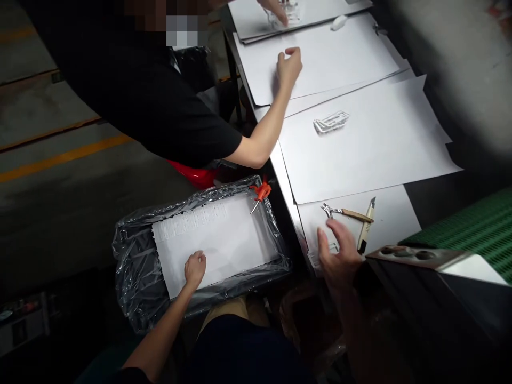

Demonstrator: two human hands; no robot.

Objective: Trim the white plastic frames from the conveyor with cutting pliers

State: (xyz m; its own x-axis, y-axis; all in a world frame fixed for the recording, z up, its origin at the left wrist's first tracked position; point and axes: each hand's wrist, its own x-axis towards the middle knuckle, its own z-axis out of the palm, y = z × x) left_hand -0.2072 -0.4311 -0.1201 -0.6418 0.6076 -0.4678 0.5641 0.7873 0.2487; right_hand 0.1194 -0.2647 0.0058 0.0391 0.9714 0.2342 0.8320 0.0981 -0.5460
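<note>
My left hand [195, 270] is over a white sheet [236, 229] inside a bin lined with black plastic [136, 266]. Its fingers are curled in, and whatever they may hold is hidden. Along the sheet's far left side lie rows of thin white parts [192, 220]. At the bench's near corner, my right hand [340, 253] has its thumb and forefinger apart. Small white frame-shaped parts [316, 258] lie beside and partly behind it. Just beyond its fingertips are side cutters [348, 213] with tan handles and a cream-handled craft knife [365, 226].
A co-worker's arm [272, 125] reaches over the bench; the other hand touches clear parts [294, 13]. A bundle of white frames [331, 122] lies on a sheet. An orange air gun [262, 191] rests at the bin's rim. Green mesh [468, 234] stands at right.
</note>
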